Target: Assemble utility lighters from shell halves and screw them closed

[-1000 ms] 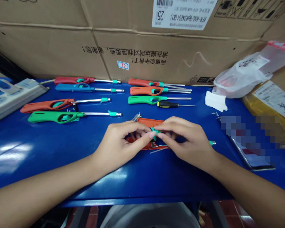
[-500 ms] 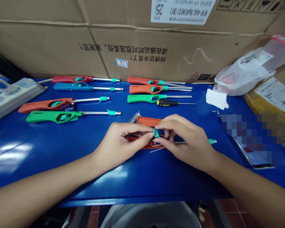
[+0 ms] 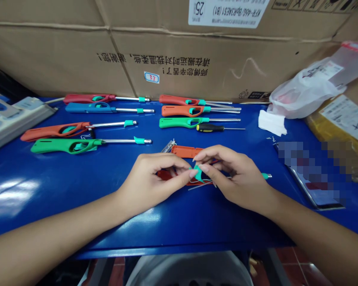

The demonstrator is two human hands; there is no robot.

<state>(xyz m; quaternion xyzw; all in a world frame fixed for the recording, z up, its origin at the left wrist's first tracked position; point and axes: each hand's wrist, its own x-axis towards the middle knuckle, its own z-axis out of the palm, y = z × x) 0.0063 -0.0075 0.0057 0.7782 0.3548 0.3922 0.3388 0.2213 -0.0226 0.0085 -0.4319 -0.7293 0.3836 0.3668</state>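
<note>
A small green plastic trigger (image 3: 199,174) is pinched in the fingertips of my left hand (image 3: 155,178) and my right hand (image 3: 238,178), above the table. Under them lies an opened orange lighter: one shell half (image 3: 183,151) is behind my fingers, and the other shell half (image 3: 164,175) is partly covered by them. A thin wire shows below the trigger. The lighter's green-tipped metal tube (image 3: 267,176) sticks out past my right hand, its middle hidden. A clear fuel tank (image 3: 168,146) rests behind my left hand.
Several assembled gas lighters (image 3: 65,146) lie in two groups on the blue table (image 3: 77,178). A screwdriver (image 3: 210,128) lies behind my right hand. To the right are a phone (image 3: 313,178), screws (image 3: 271,139) and plastic bags (image 3: 304,91). A power strip (image 3: 20,119) is at left, a cardboard box (image 3: 167,47) behind.
The green trigger has been turned between my fingertips, now showing a broader curved side. My right thumb has moved up onto it. The lighters and loose parts have stayed in place.
</note>
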